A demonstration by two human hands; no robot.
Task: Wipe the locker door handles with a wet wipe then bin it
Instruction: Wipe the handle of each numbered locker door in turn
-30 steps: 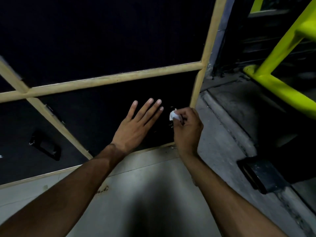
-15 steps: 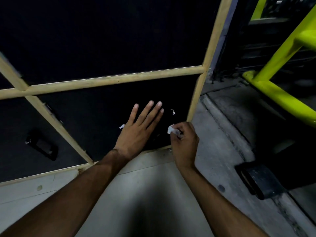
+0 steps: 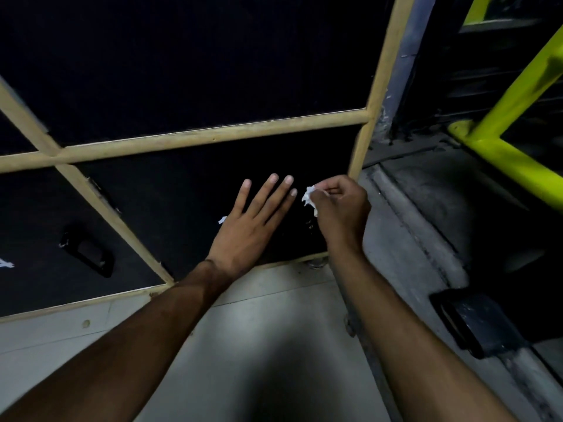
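My right hand [image 3: 341, 208] pinches a small crumpled white wet wipe [image 3: 309, 197] against the lower right black locker door [image 3: 189, 202], close to its right edge. The handle there is hidden in the dark behind my hands. My left hand [image 3: 253, 226] lies flat on the same door with fingers spread, just left of the wipe. A black recessed handle [image 3: 88, 254] shows on the neighbouring door at lower left.
Pale wooden frame bars [image 3: 213, 137] divide the black doors. A small white scrap [image 3: 222, 220] sticks to the door beside my left hand. Grey concrete floor [image 3: 274, 330] lies below. A yellow-green metal rail [image 3: 502, 153] and a dark box [image 3: 478, 321] stand to the right.
My right hand has moved the wipe up along the door after dipping lower half a second ago. My left hand stays flat on the door.
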